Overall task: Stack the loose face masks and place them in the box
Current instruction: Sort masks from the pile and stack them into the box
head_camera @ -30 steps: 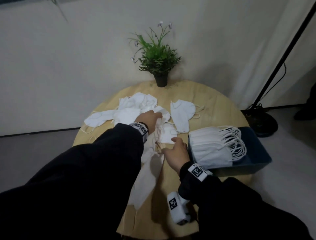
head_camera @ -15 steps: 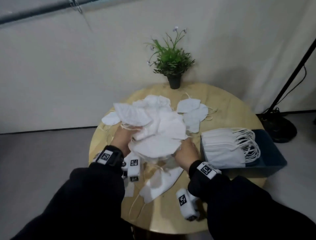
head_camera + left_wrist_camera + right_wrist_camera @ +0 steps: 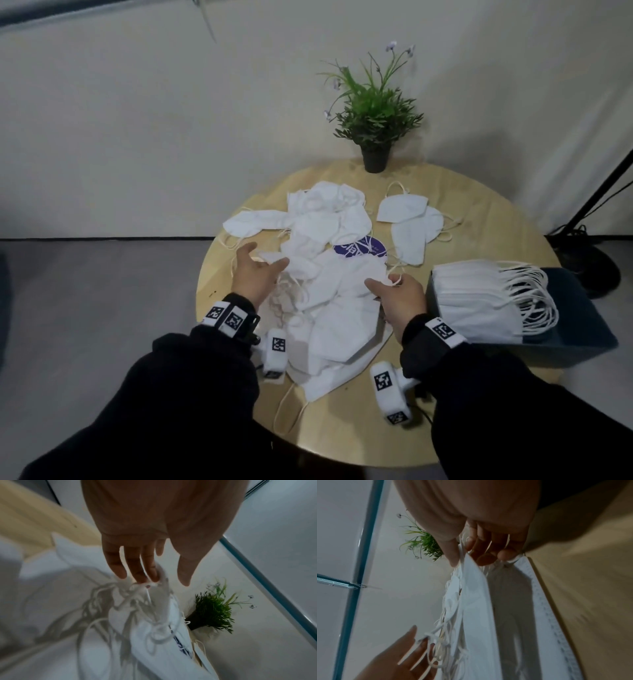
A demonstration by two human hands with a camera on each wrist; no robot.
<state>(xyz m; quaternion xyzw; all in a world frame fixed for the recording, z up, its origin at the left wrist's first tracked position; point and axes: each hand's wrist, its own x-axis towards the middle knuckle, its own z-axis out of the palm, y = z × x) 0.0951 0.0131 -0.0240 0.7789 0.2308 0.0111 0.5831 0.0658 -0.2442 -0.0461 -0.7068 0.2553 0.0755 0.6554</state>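
- Setting: a plain indoor room, staged like a small recording or studio corner; its exact kind cannot be told.
- Round wooden table point(image 3: 486, 219): light, pale top, standing close to the wall.
- Wall point(image 3: 137, 137): bare, off-white, unadorned, meeting a dark baseboard.
- Floor point(image 3: 85, 291): smooth grey surface.
- Potted plant point(image 3: 373, 116): small, green, with tiny pale flowers, in a dark pot at the table's far edge.
- Black stand point(image 3: 592, 205): slanted pole with a round base and trailing cable, on the floor at right, suggesting lighting or camera gear.
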